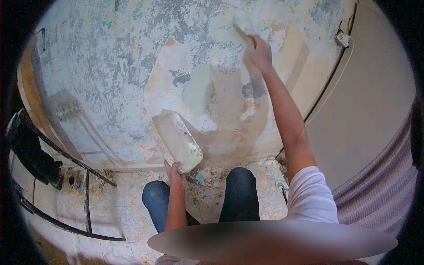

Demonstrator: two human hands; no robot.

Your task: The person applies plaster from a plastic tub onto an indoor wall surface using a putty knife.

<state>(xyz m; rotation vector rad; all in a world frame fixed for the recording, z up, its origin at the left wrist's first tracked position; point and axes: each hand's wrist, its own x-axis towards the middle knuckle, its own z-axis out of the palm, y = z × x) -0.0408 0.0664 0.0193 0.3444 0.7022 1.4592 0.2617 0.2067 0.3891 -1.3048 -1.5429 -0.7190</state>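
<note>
My left hand [175, 169] grips the near end of a long white mud pan [176, 139], tilted in front of the wall above my knees. A pale smooth layer of what looks like filler lies inside it, and crusted residue marks its rim. Up and to the right, my right hand [259, 55] is closed round a putty knife [242, 33], its blade seen nearly edge-on at the wall [115, 79]. My fingers hide most of its handle. The wall is patchy blue-grey and white, with smooth beige and pale green areas near my right arm.
Flakes and debris litter the tiled floor [119, 212]. A dark metal frame [86, 201] stands at the left, with a black item [33, 154] near it. On the right are a white socket box [342, 39] with a hanging cable and a ribbed mauve cloth [380, 190].
</note>
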